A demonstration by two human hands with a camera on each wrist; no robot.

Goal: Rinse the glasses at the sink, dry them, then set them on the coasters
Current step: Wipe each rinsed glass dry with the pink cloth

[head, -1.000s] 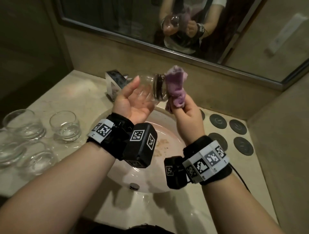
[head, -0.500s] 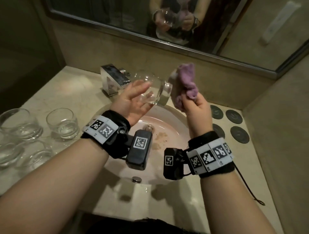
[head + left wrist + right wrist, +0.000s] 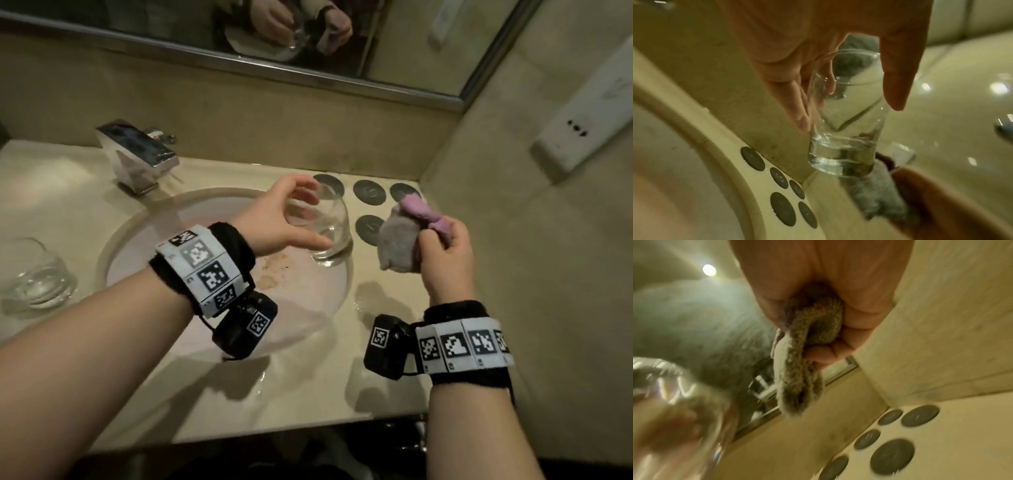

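Bathroom, likely hotel-type. Indicated by: round basin [image 3: 113, 236] set into a beige stone counter [image 3: 308, 394], chrome tap [image 3: 137, 154] behind it, framed mirror [image 3: 171, 24] above, tiled walls, wall socket [image 3: 579, 133], coasters [image 3: 370, 192] laid out on the counter.

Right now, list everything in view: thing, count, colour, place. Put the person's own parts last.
glass in hand: one, clear, upright, held over the basin's right edge
other glass: one, clear, on the counter left of the basin
coasters: five seen from the left wrist, dark grey, back right corner of the counter
cloth: one, grey and pink, bunched in the right hand
basin: one, pale, stained, set into the counter
tap: one, chrome, behind the basin
mirror: one, on the back wall
wall socket: one, white, right wall
left hand: fingers round the glass
right hand: grips the cloth
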